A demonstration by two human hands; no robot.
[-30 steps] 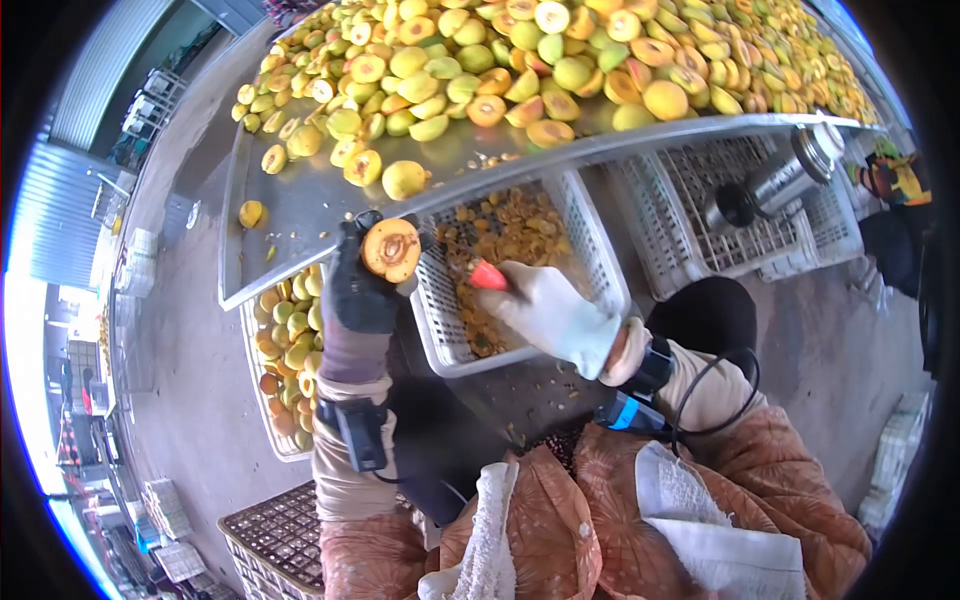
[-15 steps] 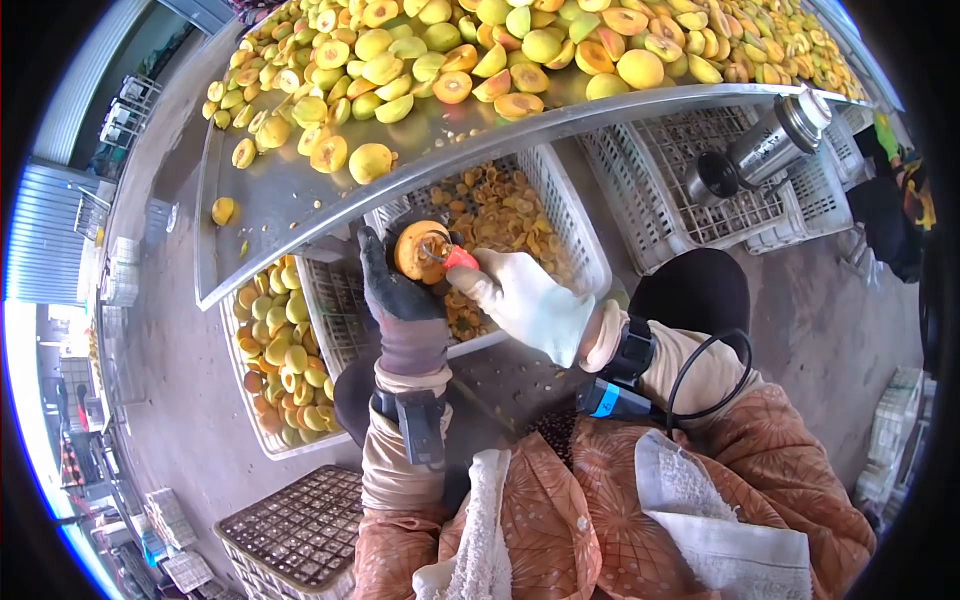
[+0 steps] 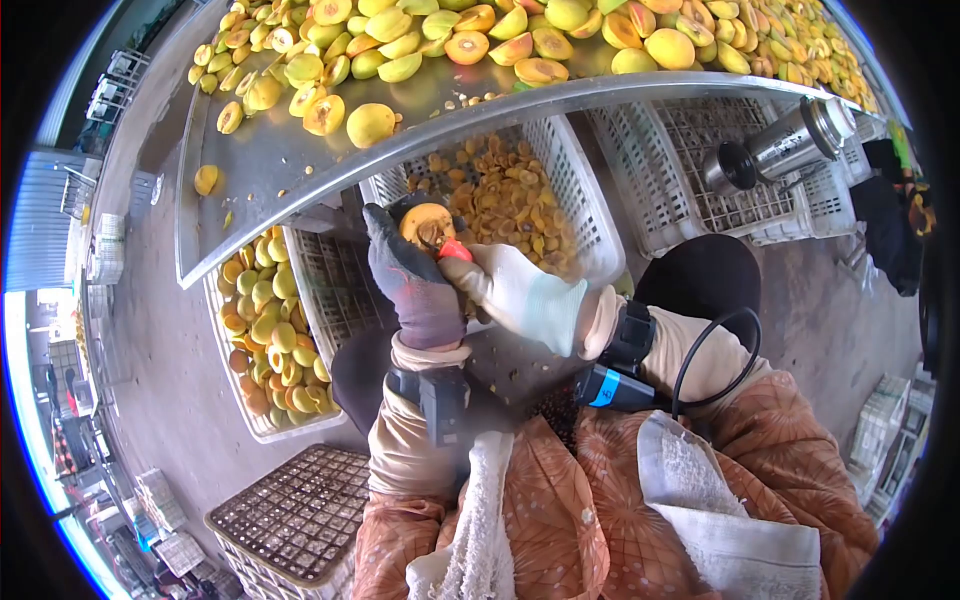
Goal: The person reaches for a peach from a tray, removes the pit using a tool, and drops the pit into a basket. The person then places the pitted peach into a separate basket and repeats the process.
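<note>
Two gloved hands meet: left fingers [image 3: 388, 235] cradle a fruit half [image 3: 427, 226], right fingers [image 3: 478, 275] grip a red-handled tool [image 3: 455, 250] against it; table [image 3: 330, 150] at twelve o'clock, flask [image 3: 790, 148] at two.

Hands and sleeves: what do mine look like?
The left hand wears a dark glove with a purplish cuff; the right hand, a white glove with a pale green cuff. Beige forearm sleeves, patterned rust upper sleeves, dark wrist devices; the right one has a blue label and black cable.
</note>
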